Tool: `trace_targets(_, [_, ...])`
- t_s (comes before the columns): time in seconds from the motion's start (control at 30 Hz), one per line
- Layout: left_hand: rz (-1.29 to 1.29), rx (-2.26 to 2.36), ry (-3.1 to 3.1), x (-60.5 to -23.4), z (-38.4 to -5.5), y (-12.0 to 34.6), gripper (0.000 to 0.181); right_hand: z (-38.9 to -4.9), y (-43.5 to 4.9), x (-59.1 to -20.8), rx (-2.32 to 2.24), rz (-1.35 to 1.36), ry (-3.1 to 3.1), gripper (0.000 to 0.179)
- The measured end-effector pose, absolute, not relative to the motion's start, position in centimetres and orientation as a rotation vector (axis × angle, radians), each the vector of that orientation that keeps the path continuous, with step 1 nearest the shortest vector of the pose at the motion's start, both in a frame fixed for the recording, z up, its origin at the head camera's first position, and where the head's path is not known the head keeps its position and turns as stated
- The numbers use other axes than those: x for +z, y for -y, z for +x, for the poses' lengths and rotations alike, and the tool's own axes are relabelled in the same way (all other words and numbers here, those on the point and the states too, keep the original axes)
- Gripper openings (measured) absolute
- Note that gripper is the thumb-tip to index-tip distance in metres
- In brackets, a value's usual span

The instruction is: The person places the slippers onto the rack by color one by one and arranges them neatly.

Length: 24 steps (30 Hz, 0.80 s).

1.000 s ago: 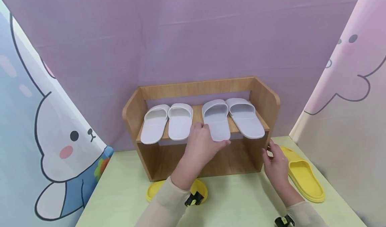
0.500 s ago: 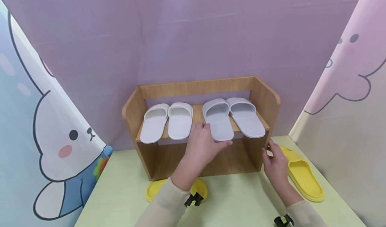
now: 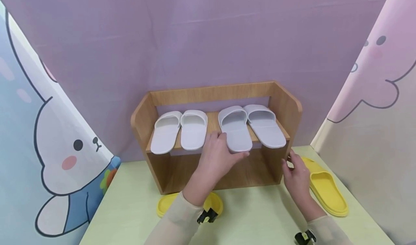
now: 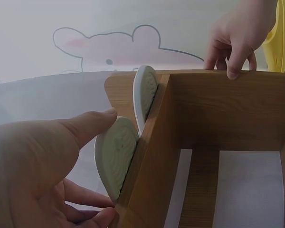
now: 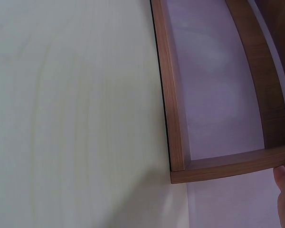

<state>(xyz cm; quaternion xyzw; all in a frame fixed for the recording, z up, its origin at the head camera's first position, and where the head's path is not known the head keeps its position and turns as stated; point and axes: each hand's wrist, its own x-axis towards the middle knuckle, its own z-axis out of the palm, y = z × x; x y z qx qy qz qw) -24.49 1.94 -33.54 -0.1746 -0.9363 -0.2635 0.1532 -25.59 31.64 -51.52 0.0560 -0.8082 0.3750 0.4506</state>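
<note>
Four slots' worth of slippers aside, a small wooden shoe rack [image 3: 212, 97] carries two pairs on its upper shelf. My left hand [image 3: 214, 160] holds the sole end of a pale grey slipper [image 3: 238, 138], thumb at one edge and fingers at the other, as the left wrist view shows. Its mate, another pale grey slipper [image 3: 268, 133], sits to the right, angled outward. Two white slippers, a left one [image 3: 165, 138] and a right one [image 3: 194, 134], lie on the rack's left half. My right hand [image 3: 296, 176] grips the front edge of the rack's right side panel.
A yellow slipper [image 3: 328, 192] lies on the table [image 3: 253, 216] to the right of the rack. More yellow footwear [image 3: 165, 203] lies in front of the rack, partly hidden under my left forearm. A purple backdrop [image 3: 208, 39] hangs behind.
The toe end of the pale grey slipper in my left hand has swung slightly right, closer to its mate. My right hand keeps its place on the rack.
</note>
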Motion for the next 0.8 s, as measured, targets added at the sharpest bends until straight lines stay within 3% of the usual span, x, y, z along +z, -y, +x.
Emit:
trace_targets(0.27, [-0.594, -0.734, 2.67, -34.0, -23.6, -0.8, 0.101, -25.6, -31.6, -51.4, 0.92, 0.157, 1.988, 0.043])
trace_targets(0.63, [-0.721, -0.862, 2.592, -35.3, -21.5, 2.3, 0.075, -25.7, -31.7, -51.5, 0.917, 0.159, 1.988, 0.042])
trace_targets(0.8, [-0.766, -0.905, 2.614, -36.5, -21.4, 4.5, 0.072, -25.7, -31.7, -51.5, 0.926, 0.158, 1.984, 0.041])
